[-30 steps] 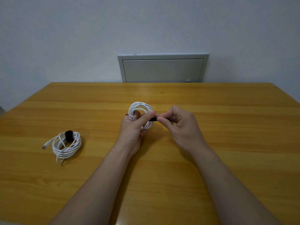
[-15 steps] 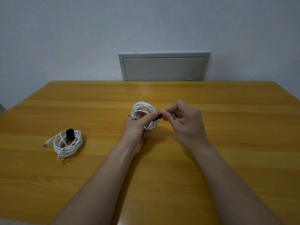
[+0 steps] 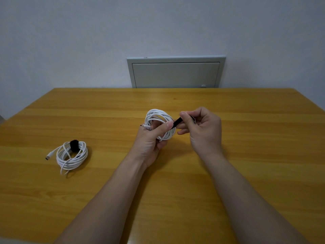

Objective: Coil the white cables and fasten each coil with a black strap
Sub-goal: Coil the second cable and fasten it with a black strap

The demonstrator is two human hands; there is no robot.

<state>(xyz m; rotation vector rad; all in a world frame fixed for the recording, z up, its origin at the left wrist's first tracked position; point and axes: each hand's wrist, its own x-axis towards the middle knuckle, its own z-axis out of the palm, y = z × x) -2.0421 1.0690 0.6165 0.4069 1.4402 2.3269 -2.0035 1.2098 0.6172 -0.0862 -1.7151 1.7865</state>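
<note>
Pale wall with a grey hatch panel (image 3: 175, 74) set low behind; wooden bench (image 3: 246, 155) in front, warm yellow grain. Mid-bench, raised just off the surface: a white cable coil (image 3: 158, 115), loops bunched in the left hand (image 3: 151, 140), fingers curled through the ring and thumb laid across the front, likely to stop the turns springing apart. Metal-tipped plug end (image 3: 143, 126) sticking out leftward past the knuckles. At the coil's right edge, a black strap (image 3: 177, 121), lower end at the tip of the left thumb, seemingly pinned there, upper end pinched between thumb and forefinger of the right hand (image 3: 202, 127) and drawn up and to the right, taut; other fingers of that hand curled in loosely. Judged mid-wrap: band anchored but not yet closed round the bundle. Tension probably there so the band cinches snug before fastening. Further out, well apart on the left side of the bench, a second coil (image 3: 72, 155) lying flat, already bound at its far side by a fastened strap (image 3: 74, 145), connector (image 3: 47, 158) trailing toward the left edge. Presumably parked there, clear of the working space.
</note>
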